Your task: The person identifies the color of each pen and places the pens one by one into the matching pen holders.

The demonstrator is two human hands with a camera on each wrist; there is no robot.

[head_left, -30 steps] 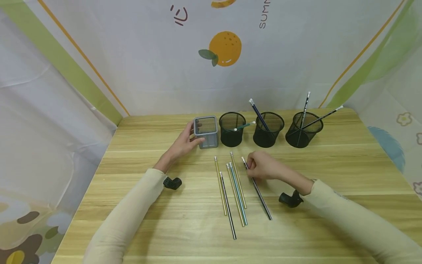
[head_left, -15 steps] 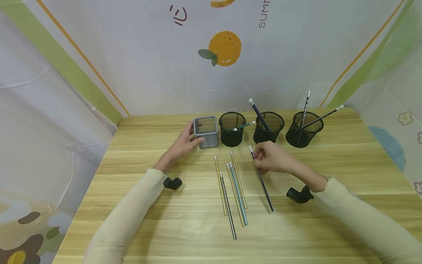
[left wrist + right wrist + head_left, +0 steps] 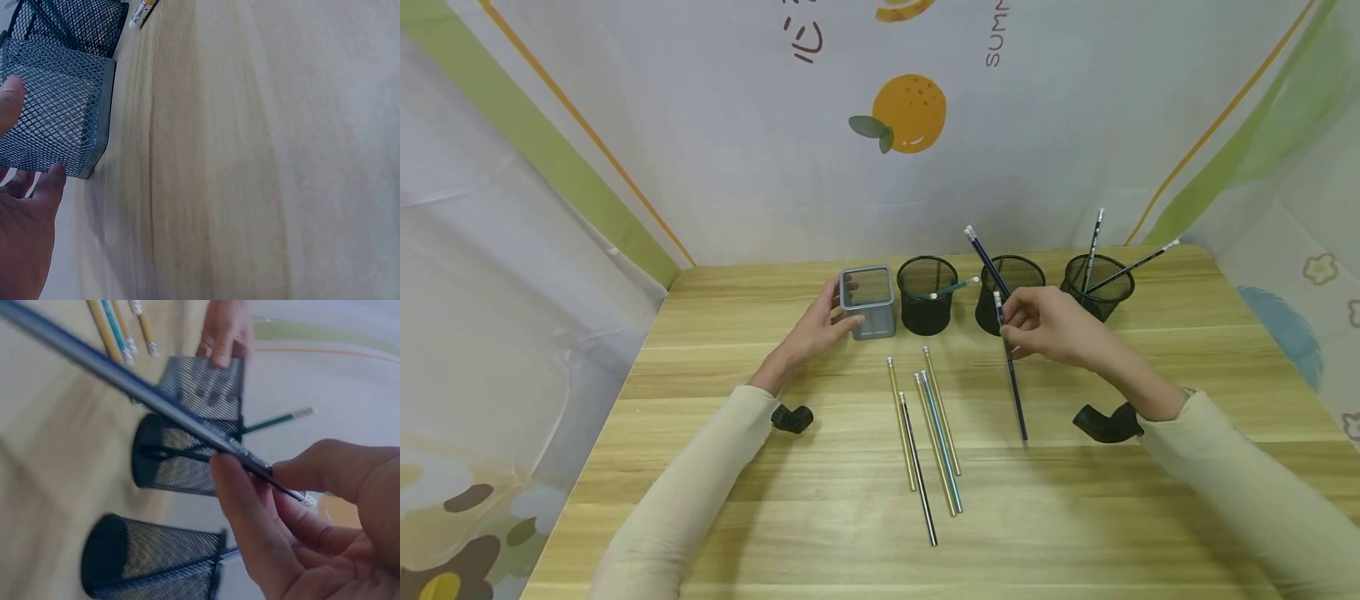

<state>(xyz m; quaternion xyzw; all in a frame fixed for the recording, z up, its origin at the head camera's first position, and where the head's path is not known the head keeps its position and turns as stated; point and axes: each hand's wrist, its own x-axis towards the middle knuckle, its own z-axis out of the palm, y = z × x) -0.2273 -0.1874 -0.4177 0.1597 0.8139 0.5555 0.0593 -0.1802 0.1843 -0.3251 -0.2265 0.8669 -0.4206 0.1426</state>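
Note:
My left hand (image 3: 814,332) holds a square grey mesh pencil holder (image 3: 876,322), thumb on its near side and fingers around its left side. In the left wrist view the holder (image 3: 53,106) stands upright on the table. My right hand (image 3: 1054,325) pinches a dark blue pencil (image 3: 1017,396) near its white eraser end, between thumb and fingers. The pencil (image 3: 169,409) is raised and slants across the right wrist view, in front of the middle round black mesh pencil cup (image 3: 987,315). That cup holds dark blue pencils (image 3: 982,254) and is partly hidden by my hand.
Another round black cup (image 3: 927,317) holds a green pencil (image 3: 955,288). The rightmost round cup (image 3: 1103,308) holds two black-and-white pencils. Gold pencils (image 3: 901,425), a blue pencil (image 3: 942,442) and a black pencil (image 3: 919,471) lie on the wooden table (image 3: 760,517).
My right hand has lifted the dark blue pencil off the table and carried it away from me and to the right, up to the middle round cup. The left hand has stayed put.

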